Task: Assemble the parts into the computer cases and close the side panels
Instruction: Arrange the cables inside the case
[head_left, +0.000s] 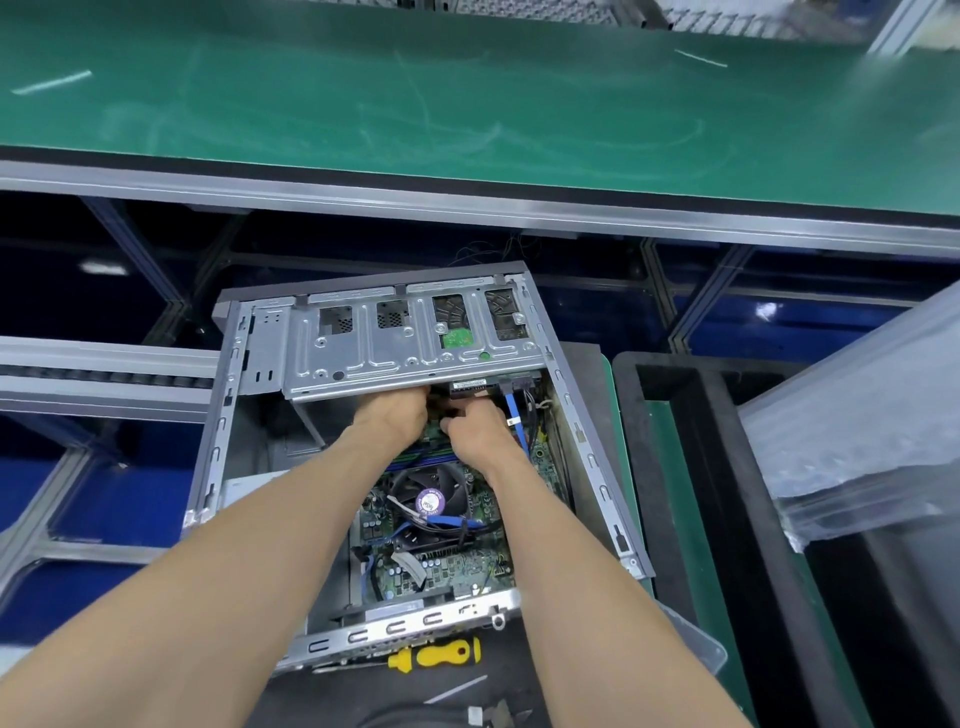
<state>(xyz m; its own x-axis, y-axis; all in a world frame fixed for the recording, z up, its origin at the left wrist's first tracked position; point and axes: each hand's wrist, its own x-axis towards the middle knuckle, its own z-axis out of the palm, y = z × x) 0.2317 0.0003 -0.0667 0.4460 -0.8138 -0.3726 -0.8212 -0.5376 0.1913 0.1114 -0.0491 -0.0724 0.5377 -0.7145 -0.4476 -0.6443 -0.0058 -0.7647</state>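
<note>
Two hands work inside the open computer case, whose long axis runs away from the viewer. Under its drive cage, the left hand hides its fingers; the right hand curls, its grasp unclear. The fan sticker is unreadable. A yellow-black screwdriver lies just nearer the viewer than the case.

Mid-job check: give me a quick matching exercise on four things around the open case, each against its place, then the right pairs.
Things:
1. screwdriver
2. CPU fan
3. blue cable
4. drive cage

Places:
A. far end of the computer case, above both hands
B. outside the case, by its near edge
C. on the motherboard, between the forearms
D. just right of the right hand

Pairs: 1-B, 2-C, 3-D, 4-A
</note>
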